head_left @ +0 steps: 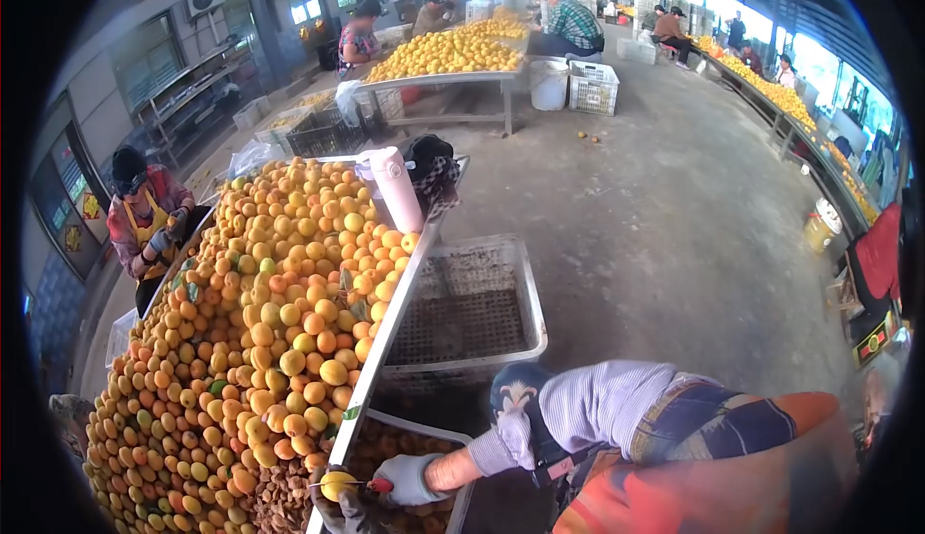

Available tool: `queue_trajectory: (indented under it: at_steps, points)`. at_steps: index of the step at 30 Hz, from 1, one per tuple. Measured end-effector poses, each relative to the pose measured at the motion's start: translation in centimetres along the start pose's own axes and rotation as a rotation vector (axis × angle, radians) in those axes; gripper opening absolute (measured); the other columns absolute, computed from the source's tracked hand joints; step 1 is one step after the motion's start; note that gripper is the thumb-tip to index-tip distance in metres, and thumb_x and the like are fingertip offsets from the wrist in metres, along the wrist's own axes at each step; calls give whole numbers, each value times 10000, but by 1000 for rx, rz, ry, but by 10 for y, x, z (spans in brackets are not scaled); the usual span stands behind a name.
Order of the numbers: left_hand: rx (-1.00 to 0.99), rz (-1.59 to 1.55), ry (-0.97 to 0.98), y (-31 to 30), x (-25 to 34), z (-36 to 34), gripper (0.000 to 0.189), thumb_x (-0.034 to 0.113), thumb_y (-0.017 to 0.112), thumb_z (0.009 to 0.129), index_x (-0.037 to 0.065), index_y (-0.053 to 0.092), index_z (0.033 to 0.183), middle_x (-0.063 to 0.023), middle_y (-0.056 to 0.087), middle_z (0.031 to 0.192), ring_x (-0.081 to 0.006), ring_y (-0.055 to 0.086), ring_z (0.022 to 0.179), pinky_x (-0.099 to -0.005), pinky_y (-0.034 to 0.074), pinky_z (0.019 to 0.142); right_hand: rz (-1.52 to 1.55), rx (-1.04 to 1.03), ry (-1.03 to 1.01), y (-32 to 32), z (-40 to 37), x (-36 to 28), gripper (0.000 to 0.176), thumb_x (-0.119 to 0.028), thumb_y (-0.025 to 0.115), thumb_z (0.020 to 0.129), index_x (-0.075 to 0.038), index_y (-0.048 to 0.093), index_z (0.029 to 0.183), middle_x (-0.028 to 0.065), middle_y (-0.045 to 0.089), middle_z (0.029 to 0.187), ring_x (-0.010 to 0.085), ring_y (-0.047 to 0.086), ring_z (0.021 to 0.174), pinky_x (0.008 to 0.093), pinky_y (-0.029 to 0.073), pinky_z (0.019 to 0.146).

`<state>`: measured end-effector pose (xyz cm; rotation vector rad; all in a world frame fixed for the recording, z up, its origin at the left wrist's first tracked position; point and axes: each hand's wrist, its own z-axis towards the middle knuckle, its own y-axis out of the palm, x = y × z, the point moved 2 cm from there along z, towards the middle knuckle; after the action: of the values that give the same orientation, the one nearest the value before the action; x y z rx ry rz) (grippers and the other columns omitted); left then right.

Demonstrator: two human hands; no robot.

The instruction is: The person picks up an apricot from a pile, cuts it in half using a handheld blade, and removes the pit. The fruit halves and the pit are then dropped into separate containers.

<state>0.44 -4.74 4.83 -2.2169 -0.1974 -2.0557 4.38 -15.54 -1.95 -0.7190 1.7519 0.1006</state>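
My left hand, in a dark, stained glove, is closed around a yellow fruit at the bottom edge. Coming in from the right, my right hand wears a light grey glove and grips a small tool with a red handle. Its thin metal part points left and meets the fruit. Both hands are over the table's metal rim, beside a heap of orange-yellow fruit. Brown pits or pieces lie near my left hand.
A crate stands right of the table, with another crate holding fruit below my right wrist. A pink bottle and a dark cloth are on the table's far end. A co-worker sits at the left; others work at tables behind.
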Motion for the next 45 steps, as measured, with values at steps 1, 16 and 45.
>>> queue_trajectory:
  at_steps: [1, 16, 45]
  points:
    - [-17, -57, 3, -3, -5, 1, 317, 297, 525, 972, 3, 517, 1091, -106, 574, 973, -181, 547, 863, -300, 485, 735, -141, -17, -80, -3, 3, -3, 241, -202, 614, 770, -43, 649, 947, 151, 688, 834, 331, 658, 819, 410, 488, 725]
    - [-57, 139, 315, -15, -40, 10, 316, 263, 625, 880, -39, 604, 971, -146, 643, 840, -235, 622, 754, -368, 507, 683, -90, 32, 37, 15, -2, 14, 265, -249, 653, 747, -35, 673, 903, 171, 684, 785, 323, 671, 758, 406, 496, 671]
    - [-115, -256, 35, -11, -80, 18, 578, 505, 504, 955, 39, 457, 1295, -97, 606, 1010, -151, 572, 844, -271, 469, 714, 124, 317, -71, 55, 7, 38, 251, -231, 557, 808, -75, 693, 950, 212, 675, 938, 368, 644, 945, 410, 488, 794]
